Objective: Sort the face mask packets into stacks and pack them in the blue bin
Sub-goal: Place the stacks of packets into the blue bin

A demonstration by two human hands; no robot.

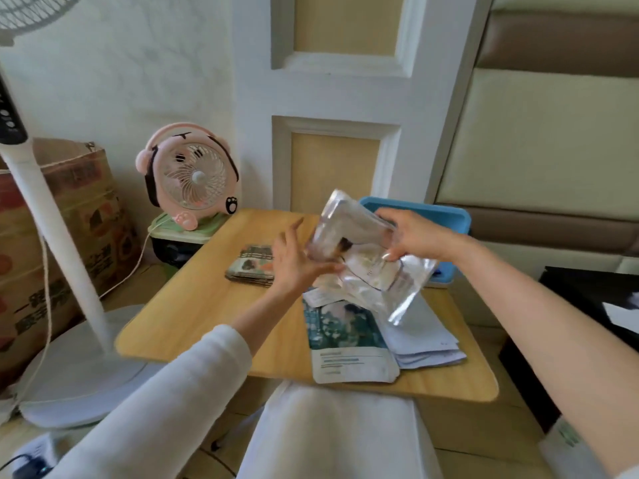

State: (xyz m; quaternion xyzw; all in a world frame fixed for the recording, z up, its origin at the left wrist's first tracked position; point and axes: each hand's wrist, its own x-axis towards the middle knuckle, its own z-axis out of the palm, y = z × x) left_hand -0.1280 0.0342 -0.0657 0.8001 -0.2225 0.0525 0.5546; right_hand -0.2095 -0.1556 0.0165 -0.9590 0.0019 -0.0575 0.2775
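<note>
Head view: the step in hand appears to be gathering like packets into one even bunch. The silver packets (pixel 359 247) are held in the air above the table (pixel 193 305), at about 1 o'clock from its middle, tilted and fanned out of line. Doing it well likely means squaring the edges against the palm or tabletop before letting go. Foil probably slides easily, so the grip should be firm and the set-down low. The bin (pixel 446 212) sits at the table's 1 o'clock corner, just behind the bunch and largely hidden, so its contents cannot be seen.

The right hand (pixel 418 236) grasps the bunch from 3 o'clock, fingers curled over the top edge and thumb pressed on the face. The left hand (pixel 294 261) is released, its fingers spread and mostly straight, and its thumb side touches the bunch's lower left edge.

A dark stack (pixel 250 267) lies at 10 o'clock, just beyond the left hand. A teal packet (pixel 342 337) and pale packets (pixel 425 340) lie unsorted at 5 o'clock.
</note>
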